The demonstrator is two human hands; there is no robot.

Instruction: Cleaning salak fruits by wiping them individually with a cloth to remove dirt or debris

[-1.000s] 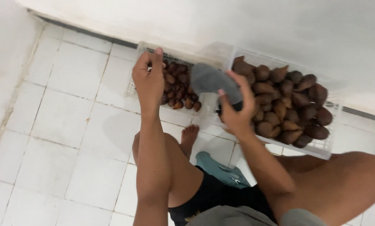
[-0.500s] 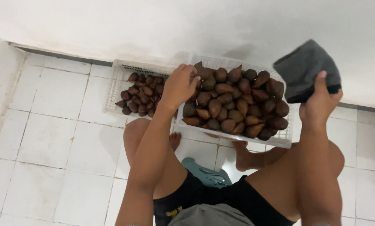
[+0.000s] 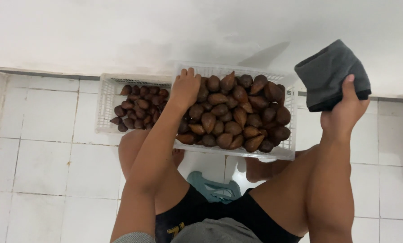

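Note:
My left hand (image 3: 184, 88) rests on the far left corner of a white plastic crate (image 3: 273, 154) filled with several brown scaly fruits (image 3: 235, 114), fingers curled over its rim. My right hand (image 3: 343, 113) is raised to the right of that crate and grips a folded dark grey cloth (image 3: 331, 74) from below. A second, smaller white crate (image 3: 103, 101) with darker brown fruits (image 3: 138, 108) stands just left of the first, against the wall.
Both crates sit on a white tiled floor (image 3: 44, 157) along a white wall (image 3: 165, 31). My bare knees and dark shorts fill the lower middle. A pale teal plastic stool (image 3: 212, 189) shows between my legs.
The view has shifted left, so the crates sit more centred. My left hand moved from the crate's left side to its far corner. The right hand with the cloth stays raised at right.

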